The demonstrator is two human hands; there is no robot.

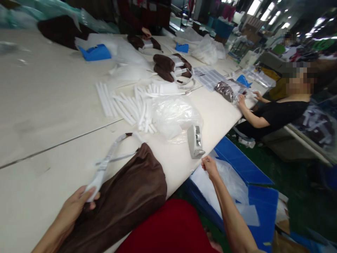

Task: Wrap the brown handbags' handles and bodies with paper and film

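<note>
A dark brown handbag lies along the table edge in front of me. Its strap, wrapped in white padding, loops up from the bag. My left hand is closed around the lower end of that wrapped strap. My right hand is at the table edge, just beside the metal nose of a pale tape dispenser. Its fingers are pinched together; whatever is between them, if anything, is too small to make out.
White foam tubes and clear plastic bags lie mid-table. Beyond them are more brown handbags and blue pieces. A co-worker handles a bagged item at the right. Below the edge stands a blue box holding white sheets.
</note>
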